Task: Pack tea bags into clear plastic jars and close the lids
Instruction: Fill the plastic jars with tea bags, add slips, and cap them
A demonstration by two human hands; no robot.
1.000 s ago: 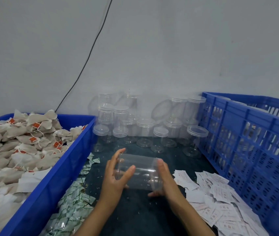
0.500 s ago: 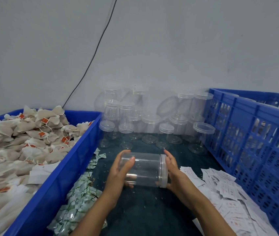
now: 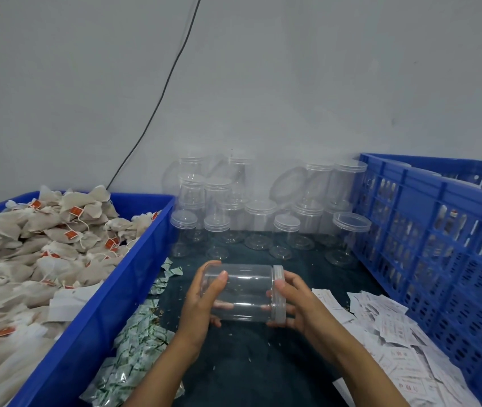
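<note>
An empty clear plastic jar [image 3: 245, 292] lies sideways in the air between my hands, above the dark table. My left hand [image 3: 201, 304] grips its base end, thumb over the top. My right hand [image 3: 295, 304] curls round the jar's lid [image 3: 278, 293] at the right end. Beige tea bags [image 3: 43, 245] with red tags fill a blue bin [image 3: 110, 306] on the left.
Several empty lidded jars [image 3: 263, 212] stand stacked against the back wall. A blue slotted crate [image 3: 445, 245] stands on the right. White paper slips [image 3: 395, 333] lie by my right arm, small green-printed sachets [image 3: 134, 348] beside the bin. A black cable [image 3: 160, 98] runs down the wall.
Both hands have lifted and turned the jar slightly; my right hand has moved from behind the jar's end to a grip round the lid. The view has shifted a little.
</note>
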